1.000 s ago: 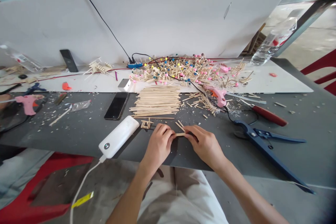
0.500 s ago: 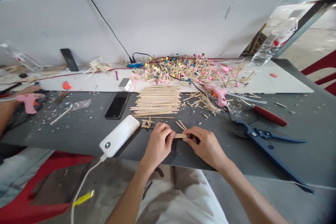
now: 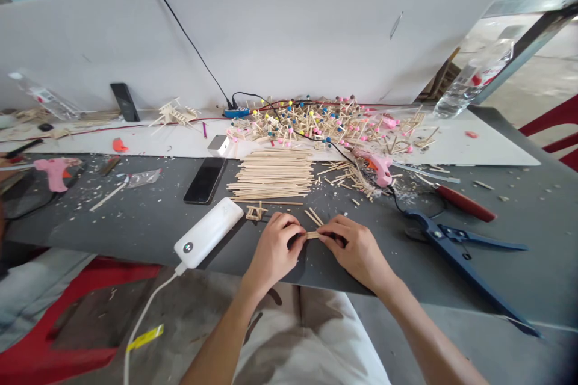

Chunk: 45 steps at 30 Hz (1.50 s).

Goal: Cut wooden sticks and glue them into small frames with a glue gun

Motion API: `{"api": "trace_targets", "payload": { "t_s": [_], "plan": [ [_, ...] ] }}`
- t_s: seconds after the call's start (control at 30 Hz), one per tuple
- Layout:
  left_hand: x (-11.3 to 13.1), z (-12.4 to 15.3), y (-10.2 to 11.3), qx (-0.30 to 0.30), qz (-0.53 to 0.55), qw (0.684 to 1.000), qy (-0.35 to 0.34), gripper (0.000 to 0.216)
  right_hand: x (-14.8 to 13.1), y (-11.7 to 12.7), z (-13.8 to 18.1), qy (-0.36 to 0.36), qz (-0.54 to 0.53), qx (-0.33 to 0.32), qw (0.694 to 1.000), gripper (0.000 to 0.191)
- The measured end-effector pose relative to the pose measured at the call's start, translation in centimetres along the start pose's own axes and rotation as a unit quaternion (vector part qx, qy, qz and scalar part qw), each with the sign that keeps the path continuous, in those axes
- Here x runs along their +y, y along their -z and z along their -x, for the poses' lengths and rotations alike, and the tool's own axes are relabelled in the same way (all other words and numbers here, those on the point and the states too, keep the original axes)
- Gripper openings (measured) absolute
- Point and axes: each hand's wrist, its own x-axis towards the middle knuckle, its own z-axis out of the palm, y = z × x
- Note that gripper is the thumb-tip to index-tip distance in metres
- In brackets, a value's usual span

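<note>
My left hand [image 3: 276, 249] and my right hand [image 3: 351, 248] meet near the front edge of the grey table [image 3: 135, 222]. Both pinch the ends of a short bundle of thin wooden sticks [image 3: 313, 234] held flat on the table between them. Two loose short sticks [image 3: 312, 216] lie just behind the bundle. A small glued stick frame [image 3: 254, 212] rests to the left of my left hand. A neat pile of long sticks [image 3: 271, 174] lies further back.
A white power bank [image 3: 208, 231] with its cable and a black phone [image 3: 205, 180] lie left. Blue-handled cutters [image 3: 456, 249], a red-handled tool [image 3: 465, 203] and a pink glue gun [image 3: 377, 165] lie right. Sticks with coloured tips [image 3: 316, 123] heap behind. Another pink glue gun [image 3: 54, 169] lies far left.
My hands have closed in on the stick bundle, so less of it shows between them. A person's hand at the far left has drawn back from the other glue gun.
</note>
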Motion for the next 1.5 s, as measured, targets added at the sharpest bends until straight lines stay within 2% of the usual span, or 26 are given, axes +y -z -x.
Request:
{"api": "trace_targets", "payload": {
  "t_s": [0.17, 0.5, 0.77, 1.03, 1.23, 1.5],
  "plan": [
    [-0.2, -0.3, -0.2, 0.006, 0.022, 1.0, 0.006, 0.015, -0.2, 0.0, -0.3, -0.005, 0.008, 0.008, 1.0, 0.016],
    [0.0, -0.6, -0.1, -0.006, 0.032, 0.999, 0.029, 0.016, -0.1, 0.3, -0.9, -0.056, -0.001, -0.019, 0.998, 0.015],
    [0.3, -0.9, -0.5, -0.004, 0.005, 0.999, 0.039, 0.013, -0.1, -0.1, -0.3, -0.02, 0.003, -0.002, 1.0, 0.014],
    [-0.1, -0.8, -0.8, -0.001, 0.013, 0.999, 0.03, 0.014, 0.3, 0.2, -0.2, -0.041, -0.006, 0.041, 0.998, 0.014],
    [0.1, -0.7, -0.8, 0.0, 0.003, 0.999, 0.032, 0.015, 0.6, -0.2, -0.2, -0.026, 0.04, 0.023, 0.999, 0.017],
    [0.1, -0.8, -0.8, -0.004, 0.007, 1.0, 0.028, 0.015, 0.9, -1.2, 0.0, 0.019, 0.206, 0.007, 0.978, 0.02]
  ]
}}
